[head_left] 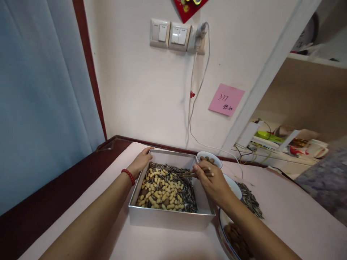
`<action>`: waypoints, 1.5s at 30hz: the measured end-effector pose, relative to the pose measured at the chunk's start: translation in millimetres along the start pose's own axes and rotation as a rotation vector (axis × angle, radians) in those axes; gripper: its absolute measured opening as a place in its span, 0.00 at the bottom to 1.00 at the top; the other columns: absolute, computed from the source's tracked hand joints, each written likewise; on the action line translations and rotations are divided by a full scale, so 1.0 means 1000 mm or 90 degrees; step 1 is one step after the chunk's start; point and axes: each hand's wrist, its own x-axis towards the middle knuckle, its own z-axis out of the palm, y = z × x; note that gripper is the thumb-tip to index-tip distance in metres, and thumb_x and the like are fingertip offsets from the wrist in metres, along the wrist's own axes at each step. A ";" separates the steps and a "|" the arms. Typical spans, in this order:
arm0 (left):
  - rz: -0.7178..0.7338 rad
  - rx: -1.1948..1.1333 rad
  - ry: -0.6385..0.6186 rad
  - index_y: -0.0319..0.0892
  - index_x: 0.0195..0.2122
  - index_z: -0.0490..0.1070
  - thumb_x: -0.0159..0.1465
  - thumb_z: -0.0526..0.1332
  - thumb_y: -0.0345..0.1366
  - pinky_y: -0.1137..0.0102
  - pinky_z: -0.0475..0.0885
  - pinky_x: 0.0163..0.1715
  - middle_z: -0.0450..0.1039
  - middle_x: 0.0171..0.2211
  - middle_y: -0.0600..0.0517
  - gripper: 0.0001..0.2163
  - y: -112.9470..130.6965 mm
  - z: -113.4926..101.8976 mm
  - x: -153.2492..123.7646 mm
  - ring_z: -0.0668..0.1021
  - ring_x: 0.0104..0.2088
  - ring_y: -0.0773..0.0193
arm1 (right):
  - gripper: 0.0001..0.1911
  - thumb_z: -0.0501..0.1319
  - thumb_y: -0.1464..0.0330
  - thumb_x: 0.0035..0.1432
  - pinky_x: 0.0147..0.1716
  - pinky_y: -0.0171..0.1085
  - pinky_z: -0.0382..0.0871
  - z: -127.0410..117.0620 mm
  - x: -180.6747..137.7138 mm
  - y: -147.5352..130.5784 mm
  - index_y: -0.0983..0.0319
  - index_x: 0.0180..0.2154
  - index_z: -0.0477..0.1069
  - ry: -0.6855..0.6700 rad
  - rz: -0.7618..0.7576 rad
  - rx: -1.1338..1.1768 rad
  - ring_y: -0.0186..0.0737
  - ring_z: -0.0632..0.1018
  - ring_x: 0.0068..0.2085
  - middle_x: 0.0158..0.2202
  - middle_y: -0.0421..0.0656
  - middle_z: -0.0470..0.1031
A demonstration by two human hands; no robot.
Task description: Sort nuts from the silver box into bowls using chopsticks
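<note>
A white square box [170, 218] on the pale pink table holds a mix of peanuts [162, 190] and striped sunflower seeds [189, 198]. My left hand [141, 161], with a red bead bracelet at the wrist, rests on the box's far left corner. My right hand [211, 180] holds a pair of brown chopsticks [191, 173] whose tips point left over the nuts at the box's far right side.
A small white bowl [210, 156] with brown nuts stands behind the box. Two blue-rimmed bowls [226, 231] lie to the right under my forearm. A pile of sunflower seeds [251, 203] lies on the table. Cables, a pink note and switches are on the wall.
</note>
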 end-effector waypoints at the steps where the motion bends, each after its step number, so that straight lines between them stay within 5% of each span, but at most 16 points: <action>1: 0.000 0.002 0.000 0.41 0.49 0.73 0.50 0.57 0.27 0.68 0.76 0.38 0.79 0.40 0.50 0.24 0.000 0.000 0.000 0.80 0.36 0.58 | 0.20 0.52 0.57 0.69 0.34 0.38 0.61 -0.002 -0.001 -0.001 0.60 0.27 0.67 0.003 0.001 0.003 0.39 0.70 0.31 0.27 0.41 0.69; 9: 0.007 0.025 -0.002 0.41 0.49 0.73 0.50 0.59 0.29 0.69 0.76 0.37 0.80 0.39 0.50 0.23 -0.003 -0.003 0.004 0.81 0.37 0.58 | 0.18 0.53 0.58 0.69 0.31 0.38 0.63 -0.040 -0.031 -0.022 0.59 0.28 0.68 0.061 0.012 0.045 0.39 0.71 0.31 0.28 0.41 0.69; 15: 0.012 0.049 -0.005 0.41 0.49 0.73 0.50 0.59 0.31 0.68 0.75 0.38 0.79 0.42 0.50 0.23 -0.002 -0.004 0.009 0.81 0.39 0.56 | 0.10 0.56 0.64 0.68 0.37 0.38 0.67 -0.107 -0.075 -0.038 0.55 0.36 0.75 0.244 -0.052 -0.045 0.39 0.76 0.38 0.36 0.41 0.75; 19: 0.003 0.074 0.004 0.42 0.49 0.72 0.49 0.60 0.32 0.68 0.75 0.37 0.79 0.42 0.50 0.24 -0.002 -0.005 0.015 0.80 0.39 0.55 | 0.09 0.57 0.61 0.67 0.42 0.41 0.67 -0.145 -0.102 -0.026 0.53 0.37 0.76 0.401 -0.034 -0.153 0.42 0.76 0.41 0.39 0.41 0.76; 23: -0.006 0.100 0.005 0.42 0.50 0.72 0.49 0.60 0.33 0.68 0.75 0.38 0.79 0.43 0.49 0.24 -0.001 -0.007 0.018 0.80 0.40 0.55 | 0.13 0.58 0.56 0.65 0.40 0.43 0.69 -0.160 -0.116 -0.006 0.55 0.35 0.77 0.408 0.073 -0.156 0.44 0.78 0.39 0.36 0.42 0.77; 30: -0.011 0.110 0.005 0.40 0.50 0.72 0.49 0.59 0.32 0.65 0.75 0.42 0.79 0.44 0.48 0.25 0.008 -0.004 0.009 0.80 0.42 0.53 | 0.10 0.58 0.60 0.67 0.39 0.38 0.72 -0.137 -0.099 -0.014 0.55 0.39 0.76 0.382 0.029 -0.041 0.40 0.78 0.40 0.39 0.41 0.77; 40: 0.008 0.061 0.018 0.41 0.48 0.74 0.49 0.59 0.30 0.65 0.76 0.41 0.80 0.40 0.49 0.23 0.000 -0.002 0.006 0.81 0.41 0.54 | 0.15 0.53 0.62 0.70 0.32 0.35 0.64 -0.056 -0.045 -0.032 0.59 0.31 0.69 0.031 -0.026 0.011 0.36 0.72 0.32 0.30 0.40 0.70; 45: 0.009 0.037 0.013 0.41 0.49 0.73 0.50 0.58 0.29 0.67 0.76 0.40 0.80 0.40 0.50 0.23 -0.002 -0.001 0.005 0.81 0.40 0.56 | 0.17 0.53 0.60 0.69 0.32 0.36 0.62 -0.031 -0.024 -0.019 0.59 0.29 0.67 -0.049 -0.012 -0.028 0.37 0.71 0.31 0.29 0.40 0.70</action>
